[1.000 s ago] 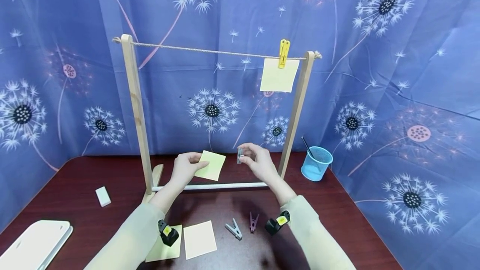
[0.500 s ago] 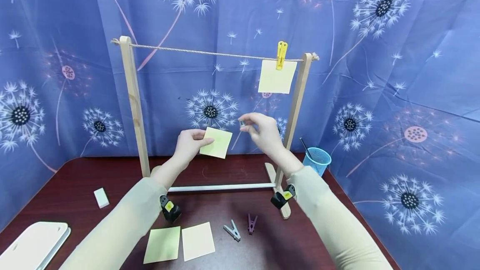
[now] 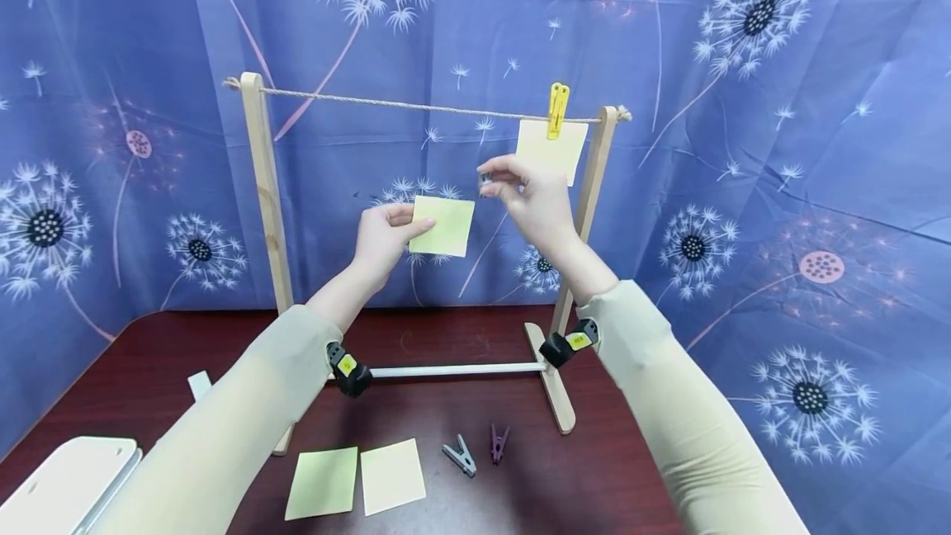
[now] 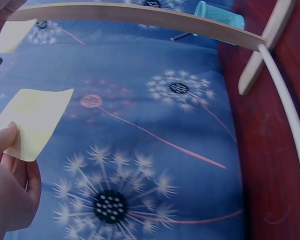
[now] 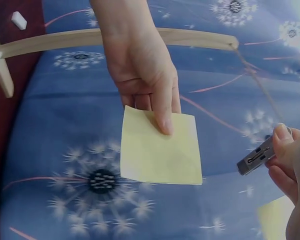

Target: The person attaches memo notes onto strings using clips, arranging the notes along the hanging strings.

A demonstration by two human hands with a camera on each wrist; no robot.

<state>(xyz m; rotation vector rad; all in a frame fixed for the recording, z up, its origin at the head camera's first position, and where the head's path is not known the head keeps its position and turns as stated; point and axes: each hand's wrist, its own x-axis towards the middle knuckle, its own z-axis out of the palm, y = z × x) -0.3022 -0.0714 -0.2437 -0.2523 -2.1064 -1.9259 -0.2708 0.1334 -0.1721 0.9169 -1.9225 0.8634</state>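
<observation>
A yellow sticky note [image 3: 448, 229] is pinched at its left edge between the thumb and fingers of my left hand [image 3: 382, 242], below the rope [image 3: 401, 104]. To its upper right, my right hand [image 3: 542, 201] pinches a grey clothespin [image 5: 256, 159], mostly covered by the fingers in the head view. The note and the clothespin are apart. Behind the right hand, another pale note [image 3: 565, 147] hangs from the rope near the right post under a yellow clothespin [image 3: 557, 110].
Two notes lie on the table, a greenish one [image 3: 322, 483] and a cream one [image 3: 392, 475]. Beside them are a grey-blue clothespin [image 3: 461, 457] and a purple clothespin [image 3: 499, 444]. Wooden posts [image 3: 267, 188] hold up the rope. A blue mesh cup [image 4: 225, 22] stands beyond.
Both hands have risen from near the table toward the rope, carrying the yellow note and the grey clothespin. The right hand now overlaps the hanging note in the head view.
</observation>
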